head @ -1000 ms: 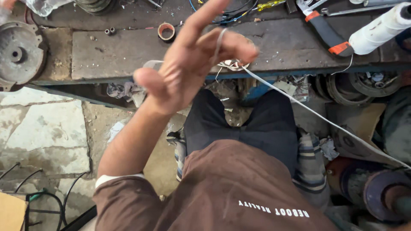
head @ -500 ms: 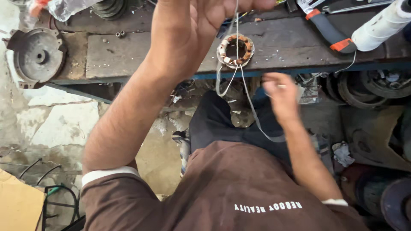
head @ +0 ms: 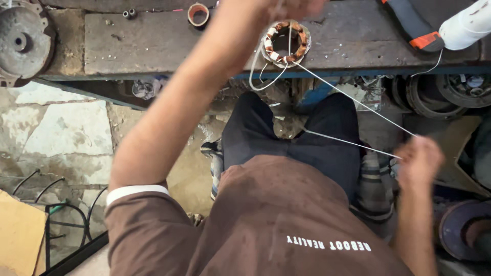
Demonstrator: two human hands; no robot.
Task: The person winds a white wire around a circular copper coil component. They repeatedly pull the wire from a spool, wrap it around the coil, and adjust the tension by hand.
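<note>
stator [head: 285, 41] on workbench [head: 153, 41], motor housing [head: 20, 41] apparently left

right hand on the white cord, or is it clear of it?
Touching. In the head view, both taut runs of the white cord from the wound ring on the bench end inside the right hand, with no gap showing despite the blur.

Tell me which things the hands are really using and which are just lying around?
In use:
- round copper-wound motor ring on the bench
- thin white string, running from the ring to the right hand
- left hand, raised above the ring

Lying about:
- small roll of brown tape
- rusty round metal motor cover
- white plastic bottle
- orange-and-grey tool handle
</note>
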